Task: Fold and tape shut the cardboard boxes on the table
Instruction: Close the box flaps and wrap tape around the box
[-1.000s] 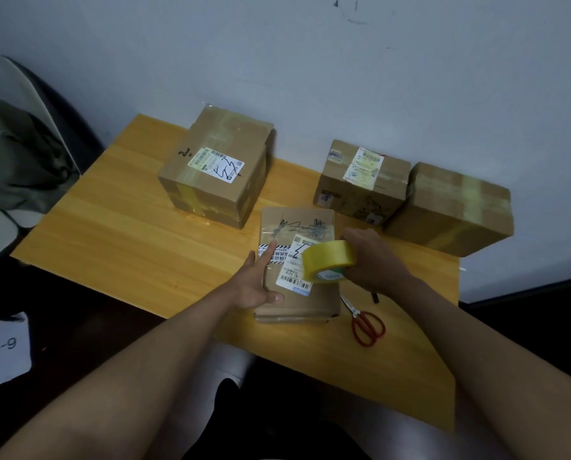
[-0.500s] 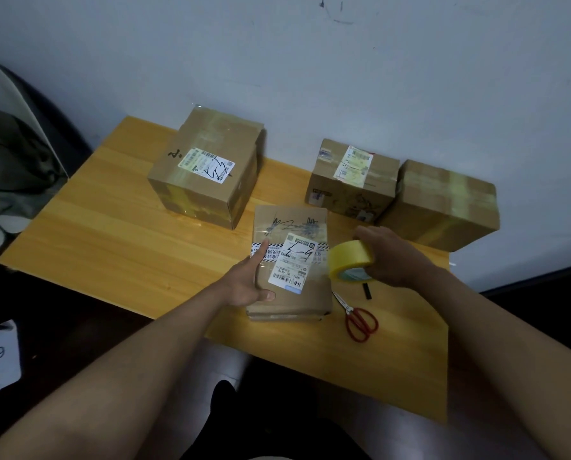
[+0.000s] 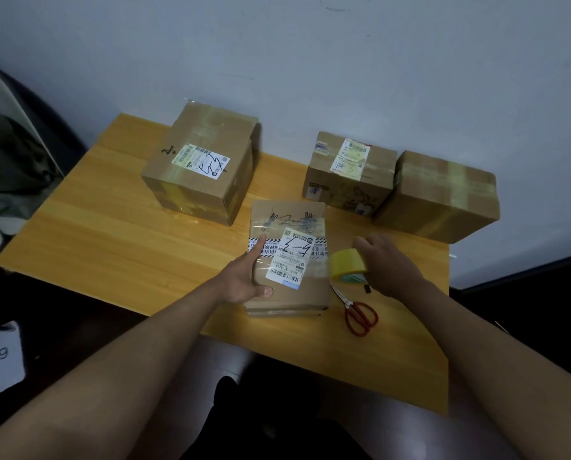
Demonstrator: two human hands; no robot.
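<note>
The flat cardboard box (image 3: pixel 289 260) lies near the front edge of the wooden table (image 3: pixel 111 234), at the centre of the work area, with its flaps down and a white shipping label (image 3: pixel 289 260) on its top face. The left hand (image 3: pixel 244 277) rests on the left edge of this box, index finger extended along the top and thumb laid against the near part of the top face; the fingers lie fairly straight and press rather than grasp. The right hand (image 3: pixel 388 263) grips the yellow tape roll (image 3: pixel 347 268), fingers curled round it, just off the right edge of the box. A glossy transparent strip appears to run from the roll across the label toward the left hand, which indicates that a band of tape is being drawn across the top face; whether its left end is already stuck down cannot be determined. Red-handled scissors (image 3: pixel 359 313) lie on the table just near of the roll, not held. Three further boxes stand at the far side: a large box (image 3: pixel 201 167) to the left, a medium box (image 3: pixel 350 174) right of centre, and a wide box (image 3: pixel 440 197) at the far right. All three show tape bands over closed flaps and appear finished. Assessment: the task is near its end; remaining work is to press down the current strip, cut it from the roll, and add any further bands the flat box requires.
</note>
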